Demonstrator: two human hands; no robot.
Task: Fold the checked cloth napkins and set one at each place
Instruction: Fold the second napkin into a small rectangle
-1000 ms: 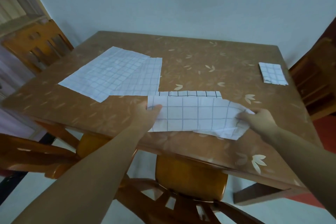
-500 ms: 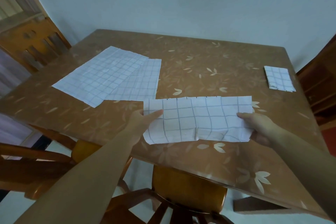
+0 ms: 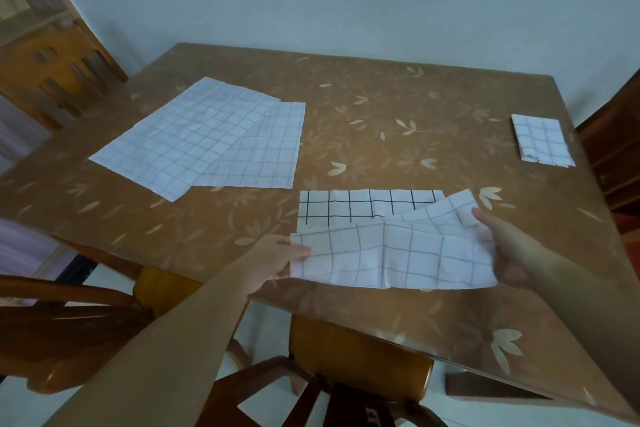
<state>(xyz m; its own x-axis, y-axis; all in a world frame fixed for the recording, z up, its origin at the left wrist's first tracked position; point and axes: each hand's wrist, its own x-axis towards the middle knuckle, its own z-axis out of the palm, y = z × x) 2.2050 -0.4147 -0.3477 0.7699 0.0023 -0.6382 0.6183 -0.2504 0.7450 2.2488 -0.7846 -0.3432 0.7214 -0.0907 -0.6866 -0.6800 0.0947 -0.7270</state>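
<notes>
- The napkin lies at lower centre of the frame on the tabletop, its near layer raised over a darker-checked strip.
- The left hand pinches its left edge, thumb on top.
- The right hand pinches its right end (thumb over the upturned corner).
- Two flat napkins overlap at upper left; a folded napkin sits near the right edge.

Near desk edge: half-folded napkin, ends pinched by left hand and right hand. Far left: flat napkins, two, overlapping. Far right: folded napkin, flat on desk.
</notes>
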